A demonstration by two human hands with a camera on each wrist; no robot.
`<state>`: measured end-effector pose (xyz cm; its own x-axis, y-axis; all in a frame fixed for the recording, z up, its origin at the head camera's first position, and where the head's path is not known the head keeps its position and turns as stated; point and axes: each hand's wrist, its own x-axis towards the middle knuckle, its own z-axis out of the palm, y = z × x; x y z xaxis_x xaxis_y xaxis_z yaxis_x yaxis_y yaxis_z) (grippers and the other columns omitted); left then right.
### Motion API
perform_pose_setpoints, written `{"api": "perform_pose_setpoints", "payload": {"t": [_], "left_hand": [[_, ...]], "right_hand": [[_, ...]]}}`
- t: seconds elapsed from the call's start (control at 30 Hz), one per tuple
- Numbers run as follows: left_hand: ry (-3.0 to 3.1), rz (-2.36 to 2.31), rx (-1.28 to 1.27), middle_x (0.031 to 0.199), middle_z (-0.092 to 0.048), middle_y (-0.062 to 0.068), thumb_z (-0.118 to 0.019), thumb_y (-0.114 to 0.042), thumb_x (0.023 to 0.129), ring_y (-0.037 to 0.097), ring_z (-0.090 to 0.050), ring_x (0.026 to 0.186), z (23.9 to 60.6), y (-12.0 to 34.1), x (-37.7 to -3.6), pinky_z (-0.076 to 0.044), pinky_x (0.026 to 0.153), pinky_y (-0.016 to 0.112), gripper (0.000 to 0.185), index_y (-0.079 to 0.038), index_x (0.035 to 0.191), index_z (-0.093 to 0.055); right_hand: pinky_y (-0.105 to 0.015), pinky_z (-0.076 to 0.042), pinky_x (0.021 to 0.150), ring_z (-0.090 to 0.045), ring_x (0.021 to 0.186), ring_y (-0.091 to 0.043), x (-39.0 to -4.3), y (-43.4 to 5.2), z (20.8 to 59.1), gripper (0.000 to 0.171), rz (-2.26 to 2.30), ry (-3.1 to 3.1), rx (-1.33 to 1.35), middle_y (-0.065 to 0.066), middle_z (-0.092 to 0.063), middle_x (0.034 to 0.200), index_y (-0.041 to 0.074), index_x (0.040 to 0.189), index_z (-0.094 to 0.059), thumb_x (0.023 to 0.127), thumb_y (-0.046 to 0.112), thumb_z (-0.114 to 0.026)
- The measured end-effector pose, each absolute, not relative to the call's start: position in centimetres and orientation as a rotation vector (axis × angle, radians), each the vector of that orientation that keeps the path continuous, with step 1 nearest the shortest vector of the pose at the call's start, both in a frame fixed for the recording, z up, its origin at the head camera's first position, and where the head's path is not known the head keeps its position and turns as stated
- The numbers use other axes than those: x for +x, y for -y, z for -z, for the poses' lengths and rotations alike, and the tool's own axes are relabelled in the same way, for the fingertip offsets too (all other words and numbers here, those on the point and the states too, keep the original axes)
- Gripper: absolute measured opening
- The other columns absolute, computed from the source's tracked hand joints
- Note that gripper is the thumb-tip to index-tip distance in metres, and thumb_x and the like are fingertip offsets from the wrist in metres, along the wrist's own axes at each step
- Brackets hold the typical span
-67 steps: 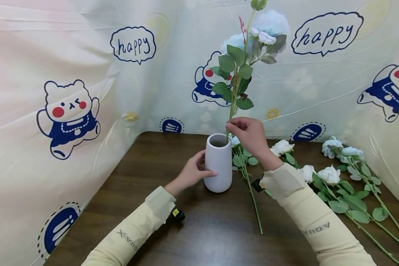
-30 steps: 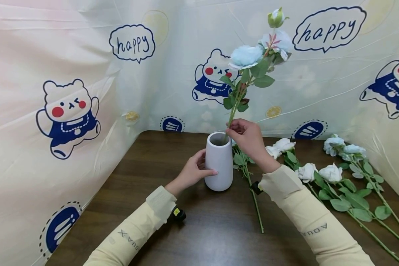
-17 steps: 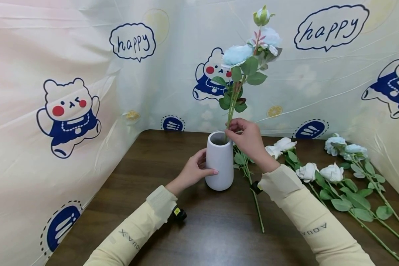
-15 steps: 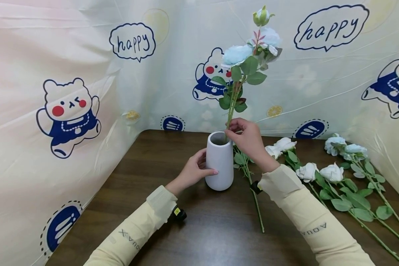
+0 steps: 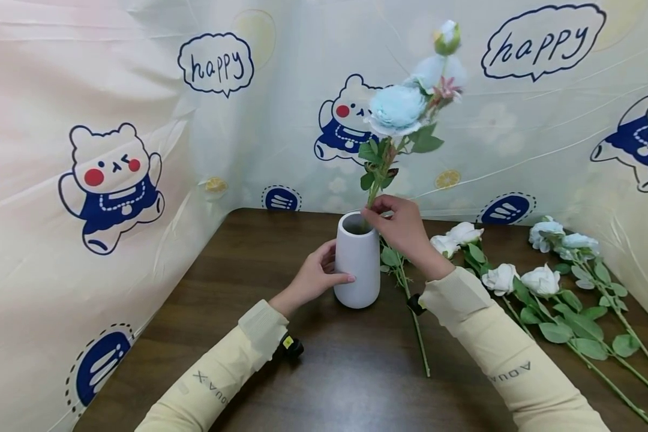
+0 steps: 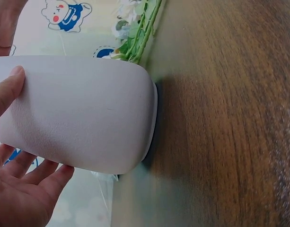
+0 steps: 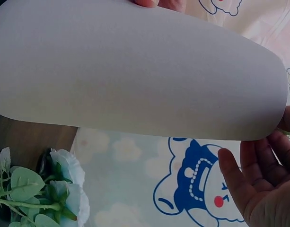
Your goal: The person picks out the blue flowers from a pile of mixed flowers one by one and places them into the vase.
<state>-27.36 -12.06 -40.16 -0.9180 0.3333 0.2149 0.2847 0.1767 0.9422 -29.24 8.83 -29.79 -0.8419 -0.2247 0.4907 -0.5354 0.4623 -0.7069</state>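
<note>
A white vase (image 5: 357,270) stands upright on the dark wooden table (image 5: 329,372). My left hand (image 5: 328,268) grips its left side, thumb across the front; in the left wrist view the vase (image 6: 74,118) lies between thumb and fingers (image 6: 29,172). My right hand (image 5: 376,208) pinches the green stem of a pale blue artificial flower (image 5: 396,109) just above the vase mouth. The stem's lower end is inside the vase, and the bloom leans to the right. The right wrist view shows the vase (image 7: 135,71) close up, with the right hand (image 7: 258,184) partly in view.
Several white and pale blue artificial roses (image 5: 540,280) lie on the table right of the vase, and one stem (image 5: 417,336) lies close beside it. A printed plastic sheet (image 5: 113,180) walls in the left, back and right sides. Flowers (image 7: 64,189) show in the right wrist view.
The flower stem has gone deeper into the vase, and the bloom now sits lower and has swung to the right. The left hand has stayed on the vase.
</note>
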Motion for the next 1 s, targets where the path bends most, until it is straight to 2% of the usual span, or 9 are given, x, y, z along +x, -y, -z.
{"api": "perform_pose_setpoints", "payload": {"t": [0.27,0.43,0.5,0.7,0.87,1.0], "left_hand": [[-2.399,-1.877,0.610,0.138,-0.052,0.008,-0.081,-0.012,0.080,0.027,-0.053,0.123,40.24,12.13,-27.46,-0.044,0.100,0.044,0.075,-0.013,0.144,-0.043],[-2.396,-1.871,0.609,0.138,-0.051,0.008,-0.081,-0.012,0.080,0.027,-0.052,0.124,40.19,12.14,-27.49,-0.044,0.100,0.045,0.075,-0.013,0.144,-0.042],[-2.394,-1.872,0.606,0.138,-0.051,0.008,-0.081,-0.011,0.080,0.028,-0.052,0.124,40.21,12.13,-27.53,-0.044,0.100,0.045,0.075,-0.013,0.144,-0.043],[-2.403,-1.877,0.601,0.137,-0.052,0.008,-0.081,-0.011,0.080,0.026,-0.053,0.123,40.23,12.08,-27.56,-0.045,0.100,0.044,0.073,-0.013,0.143,-0.044],[-2.412,-1.871,0.599,0.138,-0.052,0.008,-0.081,-0.011,0.080,0.027,-0.053,0.124,40.24,12.04,-27.51,-0.045,0.100,0.044,0.073,-0.013,0.143,-0.043],[-2.419,-1.864,0.600,0.138,-0.052,0.009,-0.081,-0.011,0.080,0.028,-0.052,0.124,40.21,12.05,-27.47,-0.045,0.100,0.045,0.074,-0.012,0.143,-0.043]], "right_hand": [[-0.040,-0.056,0.073,-0.062,0.081,-0.022,-29.15,-8.71,29.68,0.018,-1.214,2.406,0.683,-0.006,-0.067,0.083,0.006,0.088,-0.066,0.095,0.023,-0.065],[-0.036,-0.050,0.055,-0.054,0.062,-0.022,-29.01,-8.69,29.47,0.026,-1.195,2.431,0.696,-0.007,-0.061,0.076,0.006,0.087,-0.063,0.099,0.027,-0.057],[-0.036,-0.046,0.052,-0.052,0.060,-0.023,-28.97,-8.69,29.40,0.030,-1.196,2.431,0.705,-0.008,-0.061,0.077,0.005,0.088,-0.064,0.101,0.029,-0.054],[-0.041,-0.052,0.064,-0.060,0.075,-0.026,-28.93,-8.49,29.08,0.030,-1.102,2.410,0.741,-0.012,-0.065,0.085,0.000,0.093,-0.066,0.102,0.025,-0.052],[-0.037,-0.048,0.059,-0.055,0.067,-0.024,-29.09,-8.36,29.03,0.030,-1.025,2.456,0.667,-0.009,-0.060,0.078,0.003,0.088,-0.065,0.102,0.027,-0.053],[-0.035,-0.044,0.053,-0.052,0.061,-0.022,-29.19,-8.43,29.07,0.030,-0.967,2.502,0.616,-0.006,-0.062,0.074,0.006,0.087,-0.069,0.100,0.029,-0.056]]}}
